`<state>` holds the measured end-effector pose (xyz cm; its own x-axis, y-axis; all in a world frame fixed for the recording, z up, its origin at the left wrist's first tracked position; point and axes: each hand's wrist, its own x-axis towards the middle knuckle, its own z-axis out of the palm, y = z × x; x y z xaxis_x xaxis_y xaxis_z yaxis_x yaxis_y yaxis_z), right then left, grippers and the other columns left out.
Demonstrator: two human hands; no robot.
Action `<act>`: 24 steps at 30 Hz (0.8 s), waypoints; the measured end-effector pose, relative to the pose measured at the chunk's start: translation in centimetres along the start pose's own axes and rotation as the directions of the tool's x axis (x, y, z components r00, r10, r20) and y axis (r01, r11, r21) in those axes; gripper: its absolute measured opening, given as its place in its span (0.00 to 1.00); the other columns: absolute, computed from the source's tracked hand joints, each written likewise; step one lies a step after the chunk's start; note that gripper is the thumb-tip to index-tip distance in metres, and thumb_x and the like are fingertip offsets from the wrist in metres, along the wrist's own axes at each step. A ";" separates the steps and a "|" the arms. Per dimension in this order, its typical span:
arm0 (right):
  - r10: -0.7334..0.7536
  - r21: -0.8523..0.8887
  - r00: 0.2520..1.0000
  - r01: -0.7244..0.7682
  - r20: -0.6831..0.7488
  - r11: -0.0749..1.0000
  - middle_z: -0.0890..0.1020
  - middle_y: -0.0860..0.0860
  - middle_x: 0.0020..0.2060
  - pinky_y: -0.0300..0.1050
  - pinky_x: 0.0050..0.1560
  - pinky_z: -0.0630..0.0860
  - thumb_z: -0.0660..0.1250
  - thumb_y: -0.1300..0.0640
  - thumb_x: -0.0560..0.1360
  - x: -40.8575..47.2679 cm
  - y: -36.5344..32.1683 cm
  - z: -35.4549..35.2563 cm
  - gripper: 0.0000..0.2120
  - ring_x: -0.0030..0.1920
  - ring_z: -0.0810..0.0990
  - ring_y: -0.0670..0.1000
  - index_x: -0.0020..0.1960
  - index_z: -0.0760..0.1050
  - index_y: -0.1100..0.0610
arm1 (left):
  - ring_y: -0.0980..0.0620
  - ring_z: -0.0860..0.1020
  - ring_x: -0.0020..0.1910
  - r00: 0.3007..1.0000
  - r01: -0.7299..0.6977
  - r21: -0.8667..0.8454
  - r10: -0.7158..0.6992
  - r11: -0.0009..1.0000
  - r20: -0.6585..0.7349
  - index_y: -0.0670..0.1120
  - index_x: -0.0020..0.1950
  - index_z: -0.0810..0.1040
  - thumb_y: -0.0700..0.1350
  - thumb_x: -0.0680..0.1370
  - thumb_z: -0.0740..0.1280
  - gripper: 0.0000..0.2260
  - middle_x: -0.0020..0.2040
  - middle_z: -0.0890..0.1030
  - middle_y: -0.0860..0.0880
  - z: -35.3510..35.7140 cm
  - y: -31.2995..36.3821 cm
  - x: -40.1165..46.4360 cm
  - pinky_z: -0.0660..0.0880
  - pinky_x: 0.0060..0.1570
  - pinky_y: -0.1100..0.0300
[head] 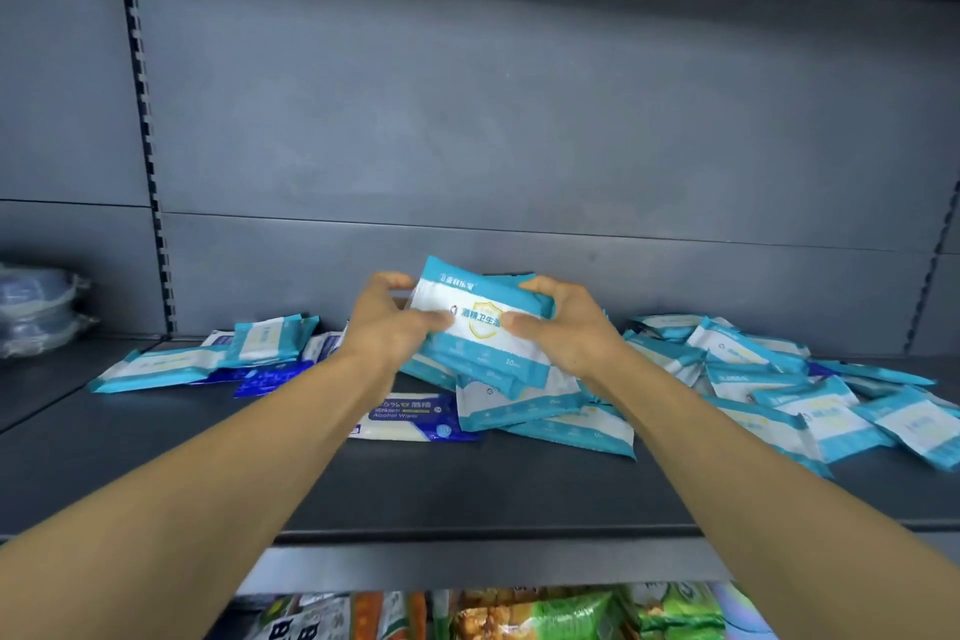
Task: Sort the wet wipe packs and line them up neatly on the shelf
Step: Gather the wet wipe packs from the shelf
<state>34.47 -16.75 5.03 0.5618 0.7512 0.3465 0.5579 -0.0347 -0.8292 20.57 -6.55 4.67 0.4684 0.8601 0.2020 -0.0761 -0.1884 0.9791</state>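
Observation:
Both hands hold a small stack of teal-and-white wet wipe packs (480,322) above the middle of the dark shelf (467,489). My left hand (389,322) grips the stack's left end and my right hand (563,322) grips its right end, thumbs on the front face. Below them lie more teal packs (540,411) and a dark blue-and-white alcohol wipe pack (410,418). A loose heap of teal packs (779,390) covers the shelf's right side. On the left lie a few teal packs (171,366) over dark blue ones (270,379).
The grey back panel (519,130) rises behind the shelf, with a slotted upright (150,161) at left. Clear-wrapped bluish goods (39,307) sit on the neighbouring shelf at far left. Colourful snack bags (545,613) fill the shelf below the front edge.

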 end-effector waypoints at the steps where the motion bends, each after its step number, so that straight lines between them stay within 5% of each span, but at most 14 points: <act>1: -0.036 -0.052 0.999 0.038 0.037 0.998 0.81 0.51 0.51 0.46 0.47 0.79 0.71 0.57 0.73 0.0 0.0 -0.2 0.14 0.48 0.81 0.51 0.58 0.76 0.52 | 0.53 0.77 0.46 0.993 -0.114 0.194 0.106 0.974 0.054 0.49 0.61 0.69 0.37 0.71 0.74 0.23 0.54 0.77 0.50 -0.5 0.1 0.0 0.75 0.49 0.58; 4: -0.135 -0.147 0.979 0.157 0.149 0.977 0.79 0.47 0.47 0.41 0.44 0.78 0.71 0.58 0.73 0.0 -0.1 -0.1 0.11 0.43 0.79 0.46 0.54 0.75 0.51 | 0.52 0.74 0.58 0.932 -0.362 0.656 0.235 0.663 0.276 0.54 0.66 0.69 0.46 0.67 0.77 0.30 0.59 0.75 0.55 -1.4 0.2 0.3 0.70 0.61 0.54; 6: -0.187 -0.212 0.963 0.228 0.195 0.950 0.78 0.45 0.44 0.38 0.40 0.75 0.71 0.58 0.73 0.1 -0.2 0.4 0.10 0.41 0.77 0.44 0.51 0.74 0.50 | 0.50 0.73 0.58 0.889 -0.458 0.770 0.237 0.444 0.392 0.55 0.60 0.73 0.50 0.67 0.76 0.23 0.56 0.76 0.55 -1.6 0.4 0.7 0.69 0.61 0.51; 8: -0.219 -0.225 0.950 0.268 0.223 0.937 0.78 0.46 0.44 0.39 0.40 0.75 0.71 0.58 0.72 0.2 -0.1 1.0 0.10 0.42 0.77 0.46 0.50 0.73 0.50 | 0.49 0.74 0.50 0.862 -0.507 0.798 0.174 0.326 0.477 0.53 0.49 0.75 0.52 0.68 0.75 0.14 0.45 0.77 0.55 -1.5 0.7 0.9 0.71 0.52 0.53; 11: -0.203 -0.170 0.954 0.243 0.220 0.955 0.79 0.47 0.45 0.42 0.46 0.76 0.68 0.56 0.75 0.5 0.3 1.1 0.07 0.44 0.78 0.46 0.51 0.74 0.52 | 0.51 0.74 0.40 0.846 -0.513 0.774 0.066 0.372 0.529 0.53 0.39 0.71 0.51 0.69 0.75 0.13 0.37 0.75 0.56 -1.6 0.8 1.5 0.71 0.42 0.57; 13: -0.132 -0.081 0.980 0.145 0.150 0.986 0.80 0.49 0.45 0.43 0.49 0.76 0.63 0.55 0.78 0.8 0.5 0.3 0.07 0.45 0.79 0.47 0.53 0.75 0.57 | 0.51 0.75 0.41 0.842 -0.508 0.779 0.020 0.368 0.539 0.53 0.40 0.72 0.50 0.69 0.75 0.12 0.39 0.76 0.57 -2.1 0.6 2.0 0.74 0.45 0.56; 16: -0.003 -0.409 0.998 0.026 0.057 0.912 0.78 0.61 0.56 0.53 0.59 0.72 0.57 0.56 0.80 1.6 1.7 -1.4 0.15 0.57 0.76 0.60 0.59 0.73 0.66 | 0.51 0.76 0.43 0.844 -0.491 0.802 -0.042 0.340 0.535 0.53 0.46 0.75 0.50 0.71 0.74 0.09 0.42 0.78 0.55 -3.3 0.0 2.3 0.74 0.45 0.59; 20: 0.261 -0.726 0.957 -0.087 0.130 0.682 0.67 0.56 0.68 0.47 0.64 0.68 0.65 0.49 0.76 1.9 4.2 -1.9 0.28 0.66 0.69 0.56 0.72 0.62 0.58 | 0.60 0.73 0.36 0.826 -0.484 0.808 -0.130 0.337 0.549 0.54 0.39 0.72 0.48 0.73 0.72 0.09 0.39 0.76 0.58 -4.3 -0.7 2.5 0.66 0.32 0.69; 24: 0.294 -0.603 0.947 -0.159 0.131 0.782 0.69 0.53 0.67 0.43 0.57 0.70 0.74 0.52 0.70 1.9 5.5 -1.9 0.37 0.65 0.71 0.53 0.73 0.59 0.53 | 0.57 0.77 0.41 0.791 -0.445 0.753 -0.182 0.484 0.584 0.53 0.42 0.76 0.48 0.73 0.72 0.05 0.41 0.80 0.56 -3.3 -0.8 2.7 0.71 0.38 0.67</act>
<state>39.78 -16.74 1.95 0.6158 0.7875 0.0273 0.7151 -0.5439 -0.4392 19.00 -2.50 4.52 0.8986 0.4376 -0.0314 0.4176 -0.8312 0.3670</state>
